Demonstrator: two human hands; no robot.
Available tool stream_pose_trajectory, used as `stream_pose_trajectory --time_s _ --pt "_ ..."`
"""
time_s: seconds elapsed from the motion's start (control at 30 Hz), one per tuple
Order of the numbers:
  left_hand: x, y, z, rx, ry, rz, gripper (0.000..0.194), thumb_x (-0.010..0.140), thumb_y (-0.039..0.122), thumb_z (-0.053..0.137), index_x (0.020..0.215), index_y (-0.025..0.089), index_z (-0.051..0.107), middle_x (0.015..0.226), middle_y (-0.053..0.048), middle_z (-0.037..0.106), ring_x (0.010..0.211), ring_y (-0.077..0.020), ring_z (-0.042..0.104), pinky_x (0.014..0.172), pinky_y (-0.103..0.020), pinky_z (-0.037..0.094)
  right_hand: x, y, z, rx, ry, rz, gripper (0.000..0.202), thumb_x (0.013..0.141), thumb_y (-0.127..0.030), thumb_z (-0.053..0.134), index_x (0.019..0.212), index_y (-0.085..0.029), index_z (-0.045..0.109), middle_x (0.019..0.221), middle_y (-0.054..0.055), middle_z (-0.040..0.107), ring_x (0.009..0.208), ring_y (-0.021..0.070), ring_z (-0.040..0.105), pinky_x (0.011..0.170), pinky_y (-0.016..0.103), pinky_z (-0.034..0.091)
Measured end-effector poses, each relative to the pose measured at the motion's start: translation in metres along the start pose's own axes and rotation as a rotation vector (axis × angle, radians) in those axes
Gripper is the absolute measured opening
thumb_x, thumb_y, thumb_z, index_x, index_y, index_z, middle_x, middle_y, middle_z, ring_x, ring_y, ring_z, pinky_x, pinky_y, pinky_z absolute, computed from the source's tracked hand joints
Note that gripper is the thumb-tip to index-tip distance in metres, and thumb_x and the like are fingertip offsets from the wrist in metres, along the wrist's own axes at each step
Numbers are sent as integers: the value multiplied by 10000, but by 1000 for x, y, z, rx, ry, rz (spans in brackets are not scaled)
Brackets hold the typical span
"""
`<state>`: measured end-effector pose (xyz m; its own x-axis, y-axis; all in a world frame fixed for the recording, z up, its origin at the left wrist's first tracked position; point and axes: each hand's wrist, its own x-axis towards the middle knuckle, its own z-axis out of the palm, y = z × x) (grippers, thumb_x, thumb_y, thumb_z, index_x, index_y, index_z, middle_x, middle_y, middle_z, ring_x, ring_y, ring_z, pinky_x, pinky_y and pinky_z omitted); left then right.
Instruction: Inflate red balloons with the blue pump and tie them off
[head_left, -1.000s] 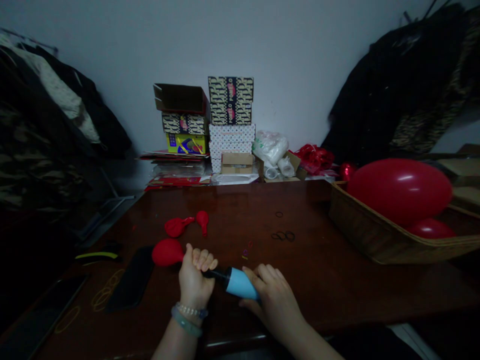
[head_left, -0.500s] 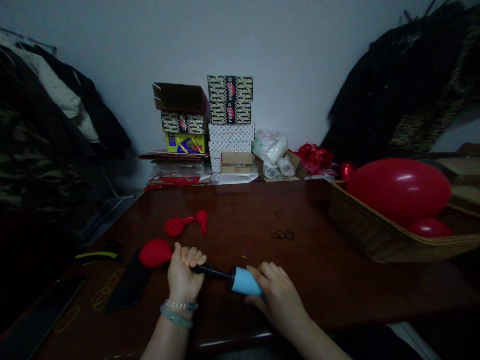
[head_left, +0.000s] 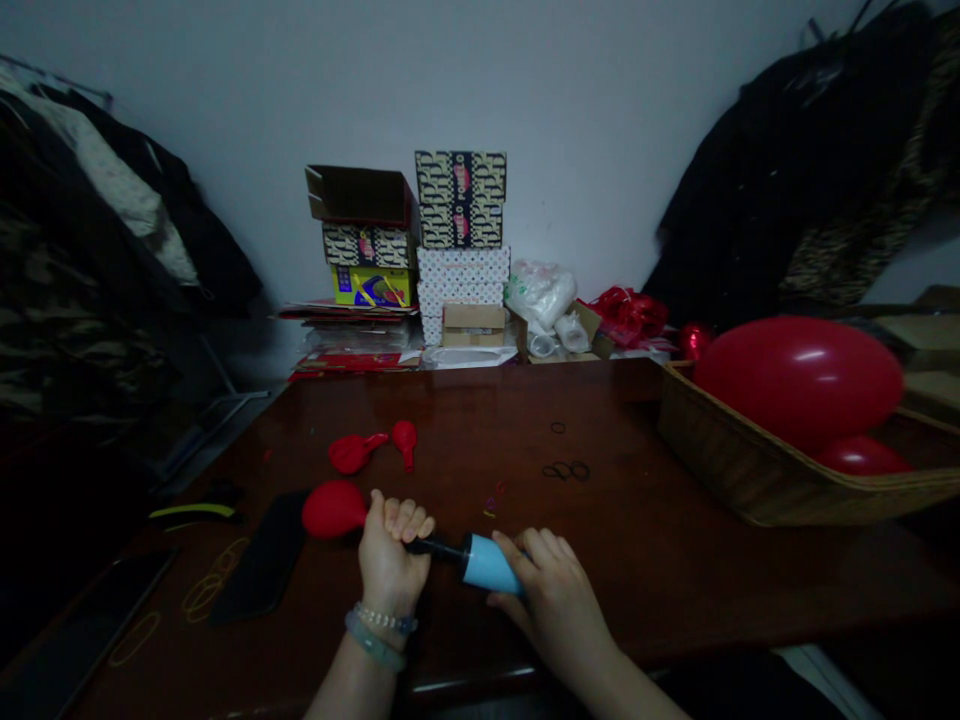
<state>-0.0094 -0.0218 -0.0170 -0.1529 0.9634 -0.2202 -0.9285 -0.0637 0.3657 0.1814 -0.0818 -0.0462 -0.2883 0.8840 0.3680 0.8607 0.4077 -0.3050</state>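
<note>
A slightly filled red balloon sticks out to the left of my left hand, which is closed around its neck and the black nozzle end of a balloon pump. My right hand grips the light blue barrel of that pump. Between the hands a short stretch of black shaft shows. The balloon's mouth is hidden inside my left fist. Two flat red balloons, one lying sideways and one pointing toward me, rest on the table just beyond my left hand.
At the right stands a wicker basket holding big inflated red balloons. Black rubber bands lie mid-table. Yellow bands, a dark phone-like slab and another dark flat panel are at left. Stacked boxes line the wall.
My left hand has moved right with the balloon and nozzle, closer to my right hand, so less black shaft shows. My right hand has barely shifted. The balloon looks about the same size.
</note>
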Motion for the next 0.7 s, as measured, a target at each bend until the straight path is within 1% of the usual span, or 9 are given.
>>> stream_pose_trajectory --time_s 0.13,0.33,0.53,0.7 --pt "-2 -7 -2 46 -40 3 502 840 315 592 539 187 211 437 82 241 347 -45 272 399 -213 251 -1 -2 2 -12 7 2 627 709 -337 774 1278 -270 518 970 50 591 864 238 526 770 372 432" --pt "-2 -14 -3 66 -50 -9 517 823 333 615 535 187 212 434 86 215 346 -43 254 395 -210 241 -1 -5 3 -23 14 0 615 715 -355 767 1272 -271 520 946 48 591 850 233 526 760 361 429" --pt "-3 -14 -1 28 -28 -19 494 831 306 606 530 187 234 431 82 237 346 -46 257 392 -217 239 -3 -2 5 17 -5 5 641 726 -342 760 1304 -283 489 978 47 584 884 240 517 792 379 425" --pt "-4 -10 2 41 -12 -2 484 846 313 587 531 190 241 429 79 243 343 -52 257 385 -220 235 0 -2 2 34 -22 -4 649 718 -354 766 1302 -281 492 976 45 583 871 233 521 772 369 433"
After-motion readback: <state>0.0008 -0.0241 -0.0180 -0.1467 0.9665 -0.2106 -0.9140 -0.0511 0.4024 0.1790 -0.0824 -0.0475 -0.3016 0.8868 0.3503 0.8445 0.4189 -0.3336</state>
